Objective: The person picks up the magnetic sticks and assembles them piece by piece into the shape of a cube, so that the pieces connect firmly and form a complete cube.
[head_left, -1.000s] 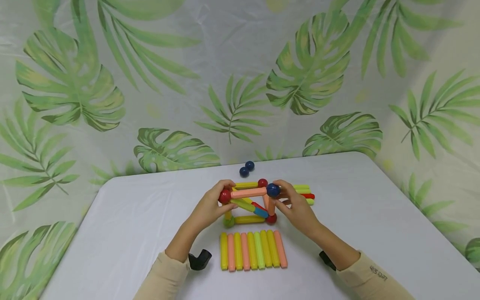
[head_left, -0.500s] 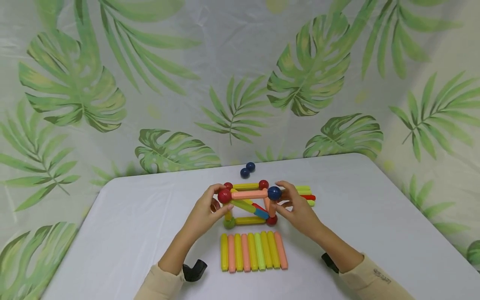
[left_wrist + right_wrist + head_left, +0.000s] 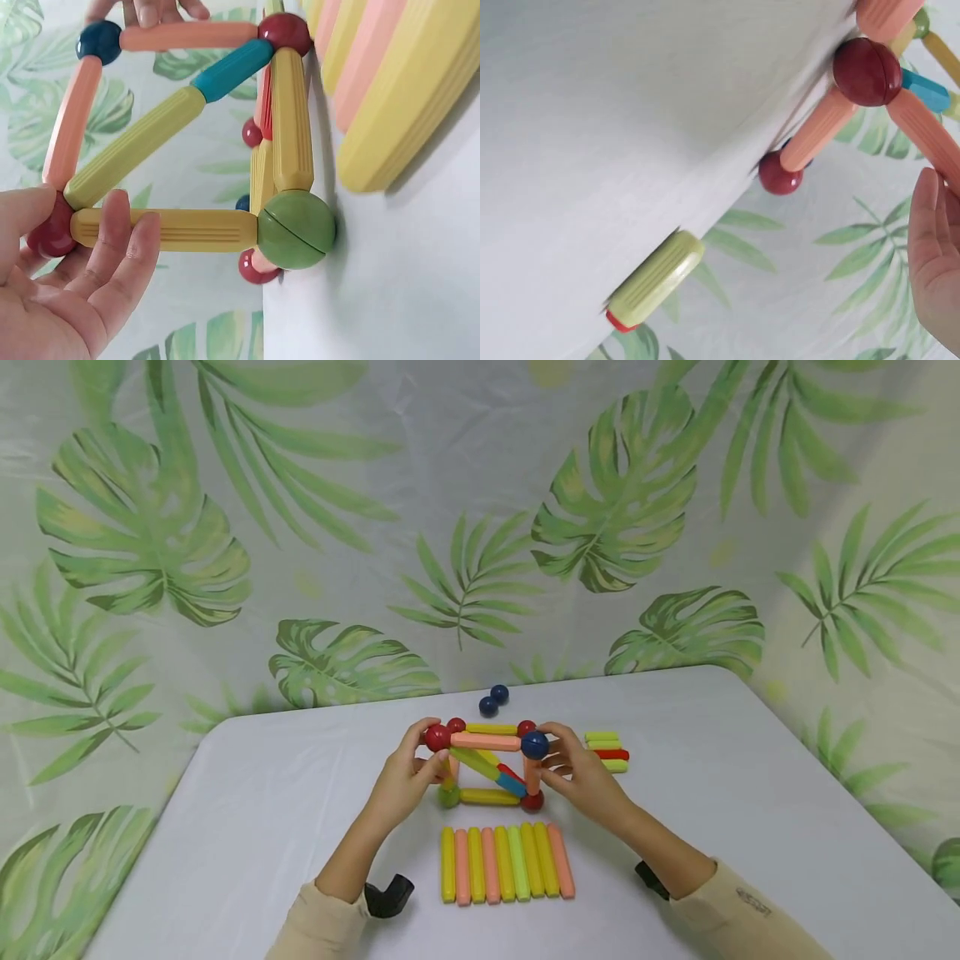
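white worktop, leaf-print cloth hung behind. near its middle a frame of magnetic rods and balls, standing on the worktop just beyond a row of loose rods laid side by side in yellow, peach and green.

left hand at the frame's left end, fingers curled round the red ball at the upper near corner, thumb towards the upright yellow rod under it; in the left wrist view fingertips resting across that rod, palm against the ball. green ball at the bottom of the same edge, touching the worktop.

right hand at the frame's right end, fingers loosely bent round the upright peach rod beneath the dark blue ball; firm grip or mere touch, cannot tell. peach top rod spanning red ball to blue ball. yellow-and-blue diagonal rod running down from the red ball to the lower red ball on the right.

just right of the frame, behind the right hand, a small stack of rods, light green with one red. two loose dark blue balls touching each other near the far edge of the worktop. cream sleeves on both forearms, black wrist mounts beside them.
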Tool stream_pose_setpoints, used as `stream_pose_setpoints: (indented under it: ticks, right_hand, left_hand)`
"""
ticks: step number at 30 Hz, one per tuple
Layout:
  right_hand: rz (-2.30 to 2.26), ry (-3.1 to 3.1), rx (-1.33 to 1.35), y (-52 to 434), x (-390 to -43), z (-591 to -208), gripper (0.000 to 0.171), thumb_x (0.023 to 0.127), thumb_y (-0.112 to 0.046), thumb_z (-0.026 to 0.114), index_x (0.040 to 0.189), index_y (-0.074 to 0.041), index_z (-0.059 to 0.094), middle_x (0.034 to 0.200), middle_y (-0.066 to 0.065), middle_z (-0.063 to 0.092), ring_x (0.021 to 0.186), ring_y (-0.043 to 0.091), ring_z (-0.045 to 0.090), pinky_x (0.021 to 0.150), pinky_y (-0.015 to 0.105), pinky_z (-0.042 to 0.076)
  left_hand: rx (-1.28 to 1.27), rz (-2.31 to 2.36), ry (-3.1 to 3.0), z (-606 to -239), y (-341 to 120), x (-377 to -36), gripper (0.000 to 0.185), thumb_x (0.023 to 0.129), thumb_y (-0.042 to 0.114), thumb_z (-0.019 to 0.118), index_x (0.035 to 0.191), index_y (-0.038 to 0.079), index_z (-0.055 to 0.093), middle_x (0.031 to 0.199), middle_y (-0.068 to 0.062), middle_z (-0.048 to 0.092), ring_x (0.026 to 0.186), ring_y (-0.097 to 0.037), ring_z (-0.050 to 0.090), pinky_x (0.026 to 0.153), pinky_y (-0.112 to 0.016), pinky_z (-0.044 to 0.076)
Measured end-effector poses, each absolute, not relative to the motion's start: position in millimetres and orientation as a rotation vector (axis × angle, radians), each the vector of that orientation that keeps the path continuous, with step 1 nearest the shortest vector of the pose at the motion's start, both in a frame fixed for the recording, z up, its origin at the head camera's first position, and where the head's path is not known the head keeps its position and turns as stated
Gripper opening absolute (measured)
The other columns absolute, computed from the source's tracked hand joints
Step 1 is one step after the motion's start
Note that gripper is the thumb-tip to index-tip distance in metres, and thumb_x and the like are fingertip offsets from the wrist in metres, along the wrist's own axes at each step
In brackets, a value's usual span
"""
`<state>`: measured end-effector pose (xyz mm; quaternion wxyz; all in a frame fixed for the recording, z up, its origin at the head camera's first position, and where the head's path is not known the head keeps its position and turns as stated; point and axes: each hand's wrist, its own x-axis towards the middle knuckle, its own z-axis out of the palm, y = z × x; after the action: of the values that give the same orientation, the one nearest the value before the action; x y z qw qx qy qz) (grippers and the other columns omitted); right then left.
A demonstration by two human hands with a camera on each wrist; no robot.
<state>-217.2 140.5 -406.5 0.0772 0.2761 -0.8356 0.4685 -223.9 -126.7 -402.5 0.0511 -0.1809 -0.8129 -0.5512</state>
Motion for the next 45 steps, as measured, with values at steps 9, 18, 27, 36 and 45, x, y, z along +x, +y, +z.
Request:
stream_pose_setpoints:
  ticks: [9, 18, 27, 36, 45]
  right_hand:
    - [1.364, -2.444, 0.914, 113.8, -227.0, -418.0, 0.058, 0.081, -0.001, 0.064, 0.127, -0.011, 0.030, 0.098, 0.005, 0.061, 0.083, 0.015, 0.060, 0.071, 0.026, 0.050]
    - [1.332, -2.453, 0.916, 90.7, -219.4, -414.3, 0.056, 0.080, 0.001, 0.065, 0.124, -0.010, 0.032, 0.095, 0.006, 0.061, 0.080, 0.015, 0.061, 0.070, 0.026, 0.050]
    - [1.378, -2.467, 0.816, 86.7, -219.5, -411.9, 0.054, 0.082, -0.002, 0.064, 0.126, -0.008, 0.035, 0.095, 0.004, 0.060, 0.080, 0.013, 0.059, 0.070, 0.026, 0.050]
    - [1.371, -2.446, 0.974, 97.4, -226.6, -411.1, 0.056, 0.082, -0.005, 0.065, 0.127, -0.008, 0.032, 0.100, 0.010, 0.059, 0.084, 0.022, 0.060, 0.072, 0.032, 0.050]
    - [1.291, -2.675, 0.832, 156.7, -286.0, -420.4, 0.042, 0.088, -0.016, 0.059, 0.125, -0.001, 0.045, 0.121, 0.016, 0.049, 0.105, 0.035, 0.049, 0.086, 0.048, 0.040]
  left_hand:
    - [-0.457, -1.977, -2.434, -402.5, -144.8, -253.9, 0.047, 0.095, 0.022, 0.046, 0.138, 0.017, 0.028, 0.122, -0.016, 0.041, 0.083, -0.041, 0.054, 0.074, -0.046, 0.049]
    - [-0.354, -1.978, -2.409, -402.9, -139.9, -278.3, 0.048, 0.094, 0.035, 0.044, 0.138, 0.021, 0.031, 0.124, -0.012, 0.040, 0.081, -0.034, 0.053, 0.075, -0.041, 0.049]
    - [-0.488, -1.195, -2.324, -393.3, -117.8, -255.7, 0.041, 0.094, 0.028, 0.047, 0.131, 0.011, 0.040, 0.123, -0.011, 0.040, 0.064, -0.015, 0.046, 0.056, -0.026, 0.044]
    - [-0.865, -0.891, -2.489, -389.7, -93.2, -224.6, 0.038, 0.089, 0.034, 0.055, 0.118, 0.011, 0.055, 0.127, -0.005, 0.045, 0.087, -0.017, 0.058, 0.074, -0.028, 0.049]
    - [-0.859, -0.882, -2.528, -392.5, -92.1, -221.8, 0.044, 0.083, 0.035, 0.062, 0.119, 0.010, 0.055, 0.130, -0.005, 0.042, 0.112, -0.020, 0.048, 0.091, -0.032, 0.040]
